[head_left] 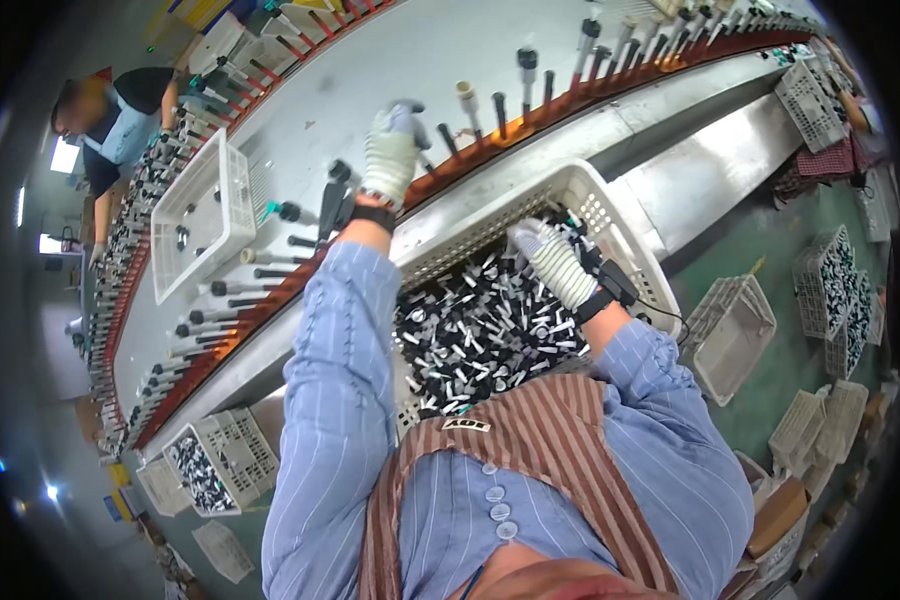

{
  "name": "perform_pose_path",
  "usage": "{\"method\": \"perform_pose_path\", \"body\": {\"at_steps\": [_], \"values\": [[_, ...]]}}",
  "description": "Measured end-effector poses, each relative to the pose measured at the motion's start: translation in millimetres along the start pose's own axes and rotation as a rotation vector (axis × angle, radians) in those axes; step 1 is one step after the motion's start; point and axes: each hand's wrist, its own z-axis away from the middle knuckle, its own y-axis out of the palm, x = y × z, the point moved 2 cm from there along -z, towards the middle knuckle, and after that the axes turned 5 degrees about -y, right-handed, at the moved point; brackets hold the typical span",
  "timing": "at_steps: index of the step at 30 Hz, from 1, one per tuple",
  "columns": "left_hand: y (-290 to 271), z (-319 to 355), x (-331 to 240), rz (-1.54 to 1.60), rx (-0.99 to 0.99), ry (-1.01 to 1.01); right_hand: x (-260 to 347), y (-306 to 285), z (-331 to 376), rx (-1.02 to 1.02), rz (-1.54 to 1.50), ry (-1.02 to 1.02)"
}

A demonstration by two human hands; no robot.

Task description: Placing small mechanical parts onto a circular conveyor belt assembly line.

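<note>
My left hand [390, 152], in a white striped glove with grey fingertips, reaches over the curved rail [485, 150] that carries a row of upright pegs. Its fingers are bent beside a pale peg; whatever is between them is hidden. My right hand [555, 265], gloved the same way, is at the far right part of a white plastic basket [610, 205]. The fingers there are curled together over the heap, and I cannot make out what they hold. Many small black, white and grey plastic parts [485, 335] fill the basket.
A white crate [232, 195] with a few parts stands on the grey surface inside the rail. Another person [130, 115] works at the far left. Baskets of parts [205, 470] sit lower left, and a pale crate [730, 335] and stacked baskets [825, 290] are on the right.
</note>
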Motion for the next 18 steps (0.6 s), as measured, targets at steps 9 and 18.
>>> {"method": "perform_pose_path", "body": {"at_steps": [9, 18], "values": [[-60.5, 27.2, 16.0, 0.112, -0.028, -0.029, 126.9, -155.7, -103.1, -0.72, -0.218, -0.647], [-105.1, 69.4, 20.2, 0.208, -0.149, -0.011, 177.6, -180.6, -233.2, -0.539, 0.03, -0.382]]}}
